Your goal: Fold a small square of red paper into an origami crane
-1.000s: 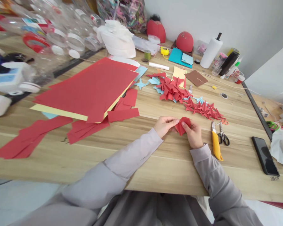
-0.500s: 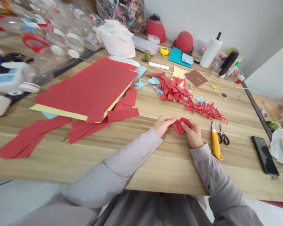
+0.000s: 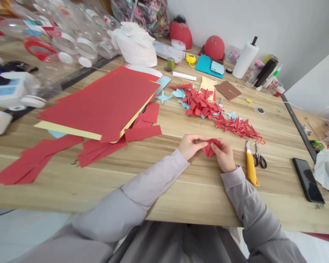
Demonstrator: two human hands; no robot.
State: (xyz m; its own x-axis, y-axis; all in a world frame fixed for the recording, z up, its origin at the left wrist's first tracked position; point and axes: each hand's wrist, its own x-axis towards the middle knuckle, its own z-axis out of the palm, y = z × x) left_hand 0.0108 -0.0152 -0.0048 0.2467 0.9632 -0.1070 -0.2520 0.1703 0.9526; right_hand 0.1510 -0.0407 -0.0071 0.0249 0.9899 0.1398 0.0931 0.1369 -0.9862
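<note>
Between my two hands is a small piece of folded red paper [image 3: 209, 151], its lower edge coming to a point. My left hand [image 3: 191, 147] pinches its left side, thumb on top. From the right, my right hand [image 3: 225, 154] grips it with the thumb pressed on the front face. The fingers behind the paper are partly hidden. Just beyond my hands lies a pile of folded red paper stars [image 3: 200, 104], with a row of more red stars [image 3: 235, 126] to its right. A few light blue paper stars [image 3: 163, 97] lie near them.
Left are large red sheets [image 3: 104, 106] and cut red strips [image 3: 30, 160]. A yellow utility knife [image 3: 251, 166], scissors [image 3: 259, 157] and a phone [image 3: 307, 180] lie right. Plastic bottles [image 3: 84, 40], a tissue pack [image 3: 137, 47] and a tape measure [image 3: 191, 58] stand at the back.
My left thumb has moved right onto the front of the folded red paper, close to my right thumb. The paper's upper left part is more covered now.
</note>
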